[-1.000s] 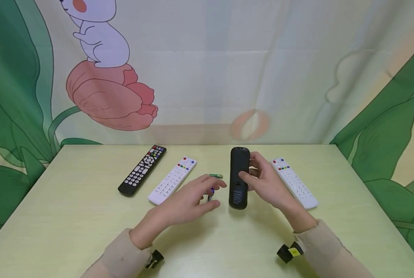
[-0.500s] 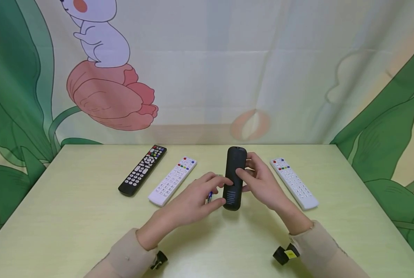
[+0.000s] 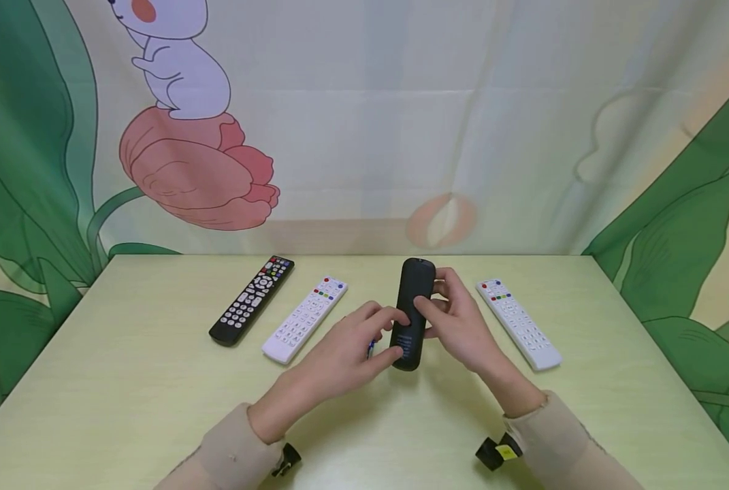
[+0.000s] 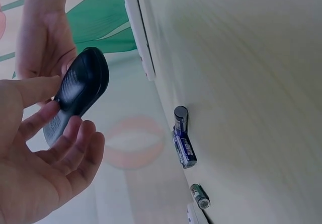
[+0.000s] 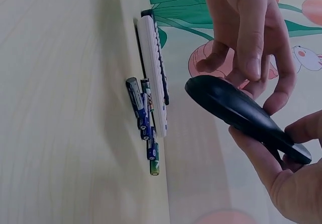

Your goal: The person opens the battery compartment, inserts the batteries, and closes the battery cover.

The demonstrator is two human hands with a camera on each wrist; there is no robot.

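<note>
A black remote control (image 3: 414,289) is held face down and raised, its plain back with small print toward the head camera. My right hand (image 3: 462,330) grips it from the right side, thumb lying on the back and fingers behind. My left hand (image 3: 339,350) comes from the left, with its index fingertip on the remote's back and its thumb at the lower left edge. In the left wrist view its other fingers hang loosely bent beside the remote. Several small batteries (image 5: 146,113) lie on the table, mostly hidden behind the left hand in the head view.
Left on the table (image 3: 125,381) lie a black remote (image 3: 252,301) and a white remote (image 3: 305,320), both buttons up. Another white remote (image 3: 519,325) lies to the right of my right hand. A printed cloth (image 3: 352,136) hangs behind the table's far edge.
My right hand has brought the black remote slightly left, while my left hand moved right until its fingertips reached the remote's back. The remotes on the table stayed put.
</note>
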